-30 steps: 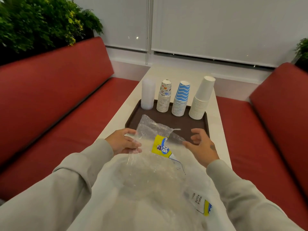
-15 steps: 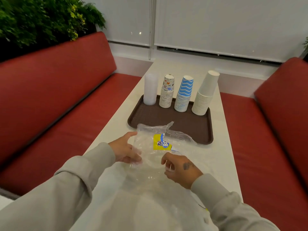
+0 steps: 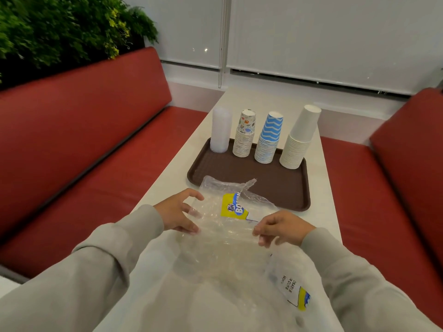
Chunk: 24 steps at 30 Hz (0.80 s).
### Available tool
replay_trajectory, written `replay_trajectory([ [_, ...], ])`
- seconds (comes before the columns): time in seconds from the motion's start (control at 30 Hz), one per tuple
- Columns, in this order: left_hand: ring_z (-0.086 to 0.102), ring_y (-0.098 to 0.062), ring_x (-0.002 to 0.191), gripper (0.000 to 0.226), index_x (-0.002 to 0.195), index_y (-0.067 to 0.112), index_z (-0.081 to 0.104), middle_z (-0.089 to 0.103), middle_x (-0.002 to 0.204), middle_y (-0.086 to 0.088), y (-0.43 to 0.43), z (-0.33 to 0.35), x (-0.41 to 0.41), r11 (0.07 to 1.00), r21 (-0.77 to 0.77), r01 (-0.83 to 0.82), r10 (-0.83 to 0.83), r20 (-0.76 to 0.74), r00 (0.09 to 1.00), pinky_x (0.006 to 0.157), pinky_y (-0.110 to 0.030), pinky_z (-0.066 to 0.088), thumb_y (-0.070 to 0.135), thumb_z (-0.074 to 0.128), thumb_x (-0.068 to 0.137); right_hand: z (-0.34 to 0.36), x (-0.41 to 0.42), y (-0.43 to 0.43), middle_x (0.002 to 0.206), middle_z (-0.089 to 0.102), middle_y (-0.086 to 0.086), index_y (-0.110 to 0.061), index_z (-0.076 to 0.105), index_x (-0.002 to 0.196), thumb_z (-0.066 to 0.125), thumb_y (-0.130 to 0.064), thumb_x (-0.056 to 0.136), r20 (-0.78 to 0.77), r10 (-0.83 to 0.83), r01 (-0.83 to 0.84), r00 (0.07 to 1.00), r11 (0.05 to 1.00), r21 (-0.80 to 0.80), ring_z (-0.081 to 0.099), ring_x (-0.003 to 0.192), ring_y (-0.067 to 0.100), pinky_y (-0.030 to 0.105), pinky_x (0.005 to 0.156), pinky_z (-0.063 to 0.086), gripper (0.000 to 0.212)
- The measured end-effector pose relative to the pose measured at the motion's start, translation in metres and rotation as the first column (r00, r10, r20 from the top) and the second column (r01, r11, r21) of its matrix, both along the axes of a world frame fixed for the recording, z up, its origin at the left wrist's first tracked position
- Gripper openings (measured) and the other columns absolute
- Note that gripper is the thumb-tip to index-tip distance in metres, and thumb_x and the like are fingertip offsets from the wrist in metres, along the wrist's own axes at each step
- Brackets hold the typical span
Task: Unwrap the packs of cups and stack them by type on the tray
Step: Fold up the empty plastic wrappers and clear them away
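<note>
**Both hands on the clear wrapper**

My left hand [image 3: 178, 212] curls round the left edge of the clear wrapper [image 3: 223, 226], with one finger showing through the plastic. My right hand [image 3: 282, 227] pinches its right side with bent fingertips. The crumpled wrapper lies between my hands on the table [image 3: 323, 219], its yellow and blue label facing up.

Just beyond my fingers is the brown tray [image 3: 275, 188], and the wrapper's far end lies over its near rim. Along the tray's far edge stand four upside-down stacks. From my left hand's side these are clear plastic cups [image 3: 220, 130], patterned cups [image 3: 244, 137], blue wavy cups [image 3: 269, 140] and white cups [image 3: 299, 140].

A second wrapper [image 3: 297, 293] lies under my right forearm.
</note>
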<state>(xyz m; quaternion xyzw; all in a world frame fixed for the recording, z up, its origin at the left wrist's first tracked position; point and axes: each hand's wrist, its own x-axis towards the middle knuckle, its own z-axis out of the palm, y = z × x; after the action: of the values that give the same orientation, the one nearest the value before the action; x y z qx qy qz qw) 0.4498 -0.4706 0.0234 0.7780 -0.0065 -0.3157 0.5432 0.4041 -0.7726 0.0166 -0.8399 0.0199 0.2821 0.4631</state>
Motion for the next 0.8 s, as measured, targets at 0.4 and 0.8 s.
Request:
replay_trajectory([
  [0.4,0.074,-0.027,0.091,0.041,0.105,0.007,0.072,0.064,0.119,-0.009,0.009,-0.013,0.008,0.999,0.024,0.023,-0.023,0.035,0.999,0.076,-0.027,0.06,-0.015,0.078,0.072,-0.017,0.0,-0.049,0.076,0.071,0.013,-0.003,0.075,0.093,0.076,-0.005,0.084,-0.07,-0.261,0.267,0.963,0.959,0.099,0.053,0.054,0.013,0.022,0.058,0.048,0.009],
  [0.8,0.074,-0.029,0.09,0.041,0.109,0.011,0.07,0.065,0.12,-0.01,0.012,-0.003,0.007,1.0,-0.008,0.002,-0.002,0.001,1.0,0.079,-0.037,0.061,-0.005,0.082,0.073,0.004,0.014,-0.014,0.076,0.072,0.002,-0.019,0.071,0.08,0.075,-0.024,0.083,0.451,-0.372,0.44,0.812,0.896,-0.054,0.063,0.061,0.011,0.023,0.06,0.048,0.007],
])
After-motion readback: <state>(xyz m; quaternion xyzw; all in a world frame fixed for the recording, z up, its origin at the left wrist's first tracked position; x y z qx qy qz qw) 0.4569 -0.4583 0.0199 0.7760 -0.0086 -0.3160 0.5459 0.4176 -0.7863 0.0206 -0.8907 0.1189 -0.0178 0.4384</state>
